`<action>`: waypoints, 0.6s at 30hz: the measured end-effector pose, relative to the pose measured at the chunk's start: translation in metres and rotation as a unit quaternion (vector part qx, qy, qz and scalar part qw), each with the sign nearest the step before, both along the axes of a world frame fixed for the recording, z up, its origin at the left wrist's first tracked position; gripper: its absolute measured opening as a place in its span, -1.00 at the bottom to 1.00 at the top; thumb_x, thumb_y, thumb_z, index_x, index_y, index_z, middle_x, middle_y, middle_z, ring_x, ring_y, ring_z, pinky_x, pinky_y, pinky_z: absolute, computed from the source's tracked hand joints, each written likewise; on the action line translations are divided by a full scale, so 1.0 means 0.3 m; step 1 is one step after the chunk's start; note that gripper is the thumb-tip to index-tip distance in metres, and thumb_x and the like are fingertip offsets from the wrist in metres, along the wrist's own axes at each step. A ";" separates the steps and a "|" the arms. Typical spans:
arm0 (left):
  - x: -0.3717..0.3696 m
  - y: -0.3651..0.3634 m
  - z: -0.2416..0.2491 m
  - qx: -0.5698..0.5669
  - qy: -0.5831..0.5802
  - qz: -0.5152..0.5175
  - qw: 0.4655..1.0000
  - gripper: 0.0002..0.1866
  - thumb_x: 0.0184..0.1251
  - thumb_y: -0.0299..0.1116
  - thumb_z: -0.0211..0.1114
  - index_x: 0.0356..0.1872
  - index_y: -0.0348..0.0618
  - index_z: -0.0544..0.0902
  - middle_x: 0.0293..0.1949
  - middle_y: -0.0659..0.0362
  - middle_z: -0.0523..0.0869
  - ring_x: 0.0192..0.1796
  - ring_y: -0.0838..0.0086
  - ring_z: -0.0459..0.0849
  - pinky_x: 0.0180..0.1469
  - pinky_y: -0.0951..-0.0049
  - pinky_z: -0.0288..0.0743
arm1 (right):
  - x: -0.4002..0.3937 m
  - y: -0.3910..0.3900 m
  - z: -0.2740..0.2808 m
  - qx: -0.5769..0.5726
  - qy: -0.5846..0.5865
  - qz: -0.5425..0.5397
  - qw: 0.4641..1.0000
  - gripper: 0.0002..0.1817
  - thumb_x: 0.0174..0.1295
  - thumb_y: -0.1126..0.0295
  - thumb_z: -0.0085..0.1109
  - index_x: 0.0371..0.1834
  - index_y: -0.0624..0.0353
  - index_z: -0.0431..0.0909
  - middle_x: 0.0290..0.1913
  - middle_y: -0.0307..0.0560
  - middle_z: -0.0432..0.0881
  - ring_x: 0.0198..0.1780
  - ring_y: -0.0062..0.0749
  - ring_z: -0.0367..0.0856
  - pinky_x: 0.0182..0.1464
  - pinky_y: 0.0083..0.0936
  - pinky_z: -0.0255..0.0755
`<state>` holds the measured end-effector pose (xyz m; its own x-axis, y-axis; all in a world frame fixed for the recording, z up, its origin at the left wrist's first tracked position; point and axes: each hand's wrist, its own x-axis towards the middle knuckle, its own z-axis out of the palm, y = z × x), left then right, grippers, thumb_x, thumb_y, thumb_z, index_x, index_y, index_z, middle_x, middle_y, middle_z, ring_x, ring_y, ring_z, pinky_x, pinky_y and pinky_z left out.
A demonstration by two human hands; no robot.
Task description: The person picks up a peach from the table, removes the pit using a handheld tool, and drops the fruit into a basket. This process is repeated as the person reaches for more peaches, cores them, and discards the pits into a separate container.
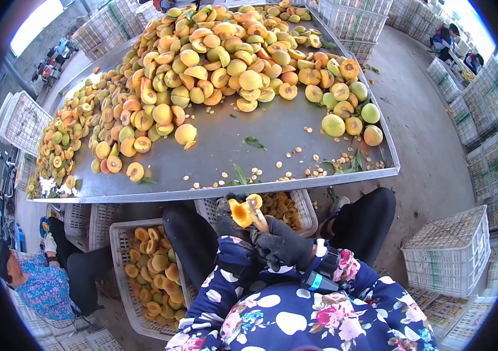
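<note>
To my left sits a person in a blue top; motorbikes stand beyond; stacked crates line my right.

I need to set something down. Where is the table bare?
The widest bare patch on the table is bordered by the heap behind and left, fruit at right, and pits along the near side; a leaf lies on it. The heap and near right corner are crowded.
</note>
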<state>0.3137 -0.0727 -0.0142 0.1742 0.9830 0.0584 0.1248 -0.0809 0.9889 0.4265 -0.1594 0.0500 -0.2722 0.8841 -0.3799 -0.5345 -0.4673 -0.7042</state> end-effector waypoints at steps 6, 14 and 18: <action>-0.293 0.092 0.205 -0.026 -0.216 0.131 0.967 -0.80 0.06 -0.52 0.20 -0.25 -0.31 0.55 -0.33 0.10 0.60 -0.32 0.40 0.59 -0.26 0.44 0.49 | 0.053 0.024 -0.046 -0.021 -0.246 0.056 0.967 -0.71 0.17 0.31 0.02 -0.14 0.20 0.24 -0.54 -0.11 0.42 -0.69 -0.47 0.43 -0.69 -0.52 0.36; -0.983 0.145 -0.045 0.059 0.535 0.214 0.815 -0.81 0.14 -0.32 0.23 -0.34 -0.25 0.61 -0.44 0.28 0.63 -0.43 0.60 0.54 -0.42 0.58 0.41 | 0.200 -0.011 -0.459 0.074 -0.584 0.376 0.716 -0.57 0.09 0.15 -0.04 -0.15 0.32 0.38 -0.27 0.24 0.57 -0.19 0.07 0.56 -0.18 -0.18 0.41; -0.653 0.395 0.248 -0.041 0.321 0.149 0.934 -0.79 0.13 -0.34 0.21 -0.27 -0.25 0.61 -0.45 0.23 0.60 -0.42 0.60 0.52 -0.39 0.57 0.42 | 0.219 -0.010 -0.437 -0.045 -0.484 0.368 0.793 -0.59 0.13 0.16 -0.05 -0.12 0.28 0.34 -0.32 0.13 0.57 -0.34 -0.07 0.58 -0.34 -0.26 0.45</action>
